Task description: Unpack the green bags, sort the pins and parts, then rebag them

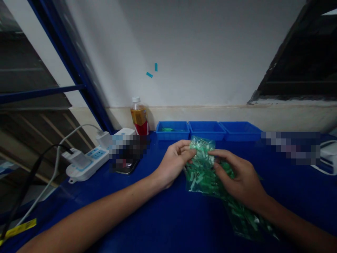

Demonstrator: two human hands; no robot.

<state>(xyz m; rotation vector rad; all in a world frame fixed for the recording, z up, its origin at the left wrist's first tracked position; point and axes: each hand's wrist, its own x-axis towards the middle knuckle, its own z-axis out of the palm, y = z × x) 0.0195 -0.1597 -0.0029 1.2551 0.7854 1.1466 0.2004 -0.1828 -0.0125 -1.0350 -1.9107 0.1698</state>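
Observation:
A small clear plastic bag [202, 146] of green and clear pieces is held up over the table's middle. My left hand [176, 160] pinches its left edge between thumb and fingers. At its right edge is my right hand [238, 175], index fingertip on the plastic and thumb just below; the other fingers are partly hidden. Under and beside the hands lie more clear bags of green pieces [201, 181], one of them reaching toward the front right [243, 219], partly covered by my right hand and forearm. What the small pieces are, I cannot make out.
Three blue trays [172, 135] stand in a row by the wall, the left one with something green inside. A drink bottle [139, 117], a phone [127, 167] and a white power strip [96, 158] with plugged-in cables are at left. A white object [329, 154] sits far right.

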